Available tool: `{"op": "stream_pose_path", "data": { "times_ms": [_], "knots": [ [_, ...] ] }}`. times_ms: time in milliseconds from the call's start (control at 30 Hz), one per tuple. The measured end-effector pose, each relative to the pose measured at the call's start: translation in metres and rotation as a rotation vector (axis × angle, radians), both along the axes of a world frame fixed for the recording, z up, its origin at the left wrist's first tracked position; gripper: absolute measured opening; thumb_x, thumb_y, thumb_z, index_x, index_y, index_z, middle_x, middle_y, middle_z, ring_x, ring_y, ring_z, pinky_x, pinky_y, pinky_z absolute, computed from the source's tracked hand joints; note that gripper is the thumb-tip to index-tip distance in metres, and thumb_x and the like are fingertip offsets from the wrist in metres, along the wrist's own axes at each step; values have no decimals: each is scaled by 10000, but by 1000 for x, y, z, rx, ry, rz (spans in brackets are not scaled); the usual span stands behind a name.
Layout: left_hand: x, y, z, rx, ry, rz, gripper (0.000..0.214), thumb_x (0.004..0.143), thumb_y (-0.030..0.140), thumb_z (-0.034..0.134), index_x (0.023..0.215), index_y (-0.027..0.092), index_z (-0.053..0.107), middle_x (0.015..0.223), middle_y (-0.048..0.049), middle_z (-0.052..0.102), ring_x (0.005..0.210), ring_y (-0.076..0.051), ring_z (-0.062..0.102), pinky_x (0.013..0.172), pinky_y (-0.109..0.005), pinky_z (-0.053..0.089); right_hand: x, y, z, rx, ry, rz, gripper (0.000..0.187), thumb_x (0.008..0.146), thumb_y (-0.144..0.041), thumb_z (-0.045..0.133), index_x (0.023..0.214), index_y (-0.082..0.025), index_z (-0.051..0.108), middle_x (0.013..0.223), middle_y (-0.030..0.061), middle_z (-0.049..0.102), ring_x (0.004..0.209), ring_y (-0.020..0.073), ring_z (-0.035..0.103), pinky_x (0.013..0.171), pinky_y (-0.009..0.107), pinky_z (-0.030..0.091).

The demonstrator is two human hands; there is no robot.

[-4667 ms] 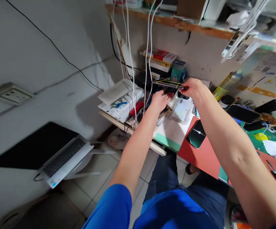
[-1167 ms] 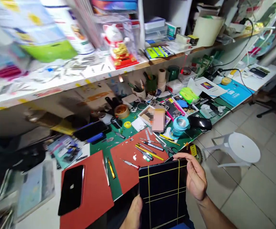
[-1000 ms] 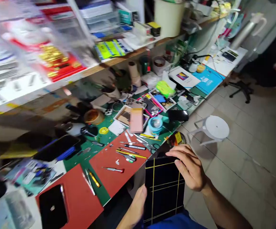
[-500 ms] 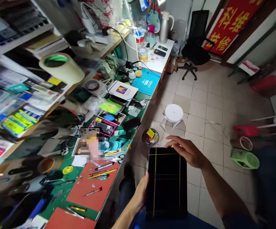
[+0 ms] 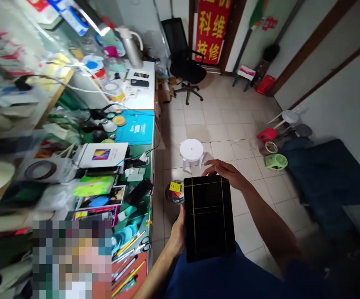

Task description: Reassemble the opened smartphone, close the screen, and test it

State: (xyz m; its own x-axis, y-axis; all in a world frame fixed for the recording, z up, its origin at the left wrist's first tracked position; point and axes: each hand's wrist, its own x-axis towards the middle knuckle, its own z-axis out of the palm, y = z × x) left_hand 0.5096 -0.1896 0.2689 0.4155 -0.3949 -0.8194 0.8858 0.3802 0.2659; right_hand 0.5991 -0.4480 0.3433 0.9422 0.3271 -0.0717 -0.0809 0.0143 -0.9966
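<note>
While it lies flat over the person's lap, screen up, the dark tablet (image 5: 209,218) crossed by thin yellow bands is held from two sides. The left hand (image 5: 178,235) clasps its left edge, thumb on the rim. The right hand (image 5: 225,172) curls its fingers over the top edge. Beyond it, a white stool (image 5: 191,150) stands on the tiled floor, beside the cluttered workbench (image 5: 136,124).

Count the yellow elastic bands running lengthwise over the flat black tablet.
2: the left yellow band near the left edge of the flat black tablet, the right yellow band near its right edge.
</note>
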Motion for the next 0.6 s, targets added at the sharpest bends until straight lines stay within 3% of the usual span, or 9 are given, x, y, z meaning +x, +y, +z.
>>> {"op": "stream_pose_path", "data": {
  "times_ms": [67,167,367,500,600],
  "knots": [
    [19,-23,-2,75,-29,-45,674,990,696,561,1411,187,693,1218,-118,810,1205,-333,753,1123,-465,567,3,-28,2,-7,-5,-62,408,1103,-536,512,1362,-260,666,1147,58,800,1029,191,714,978,369,535],
    [50,-78,-7,107,-26,-125,657,1034,667,491,1392,155,694,1159,-143,820,1086,-321,798,1031,-469,624,7,-84,0,12,-6,-139,438,1100,-550,515,1387,-248,647,1171,71,788,995,190,713,902,347,548],
    [107,-237,-19,128,-25,-237,614,1034,641,512,1300,131,730,1048,-156,834,953,-320,823,949,-485,654,28,-241,-8,-9,-23,-296,406,1103,-536,517,1371,-261,650,1169,59,784,1013,190,694,923,345,517],
    [142,-338,-14,105,-9,-290,642,1027,668,499,1267,126,744,1078,-173,828,972,-328,821,954,-481,651,55,-343,-2,-22,-27,-321,429,1108,-552,491,1388,-258,629,1165,64,785,976,191,678,902,352,500],
    [170,-395,-5,103,-10,-303,644,1029,669,494,1292,132,731,1125,-173,822,988,-318,820,963,-473,647,81,-400,9,-62,-37,-322,459,1115,-574,449,1397,-256,623,1165,67,785,984,199,671,911,365,494]
  ]
}}
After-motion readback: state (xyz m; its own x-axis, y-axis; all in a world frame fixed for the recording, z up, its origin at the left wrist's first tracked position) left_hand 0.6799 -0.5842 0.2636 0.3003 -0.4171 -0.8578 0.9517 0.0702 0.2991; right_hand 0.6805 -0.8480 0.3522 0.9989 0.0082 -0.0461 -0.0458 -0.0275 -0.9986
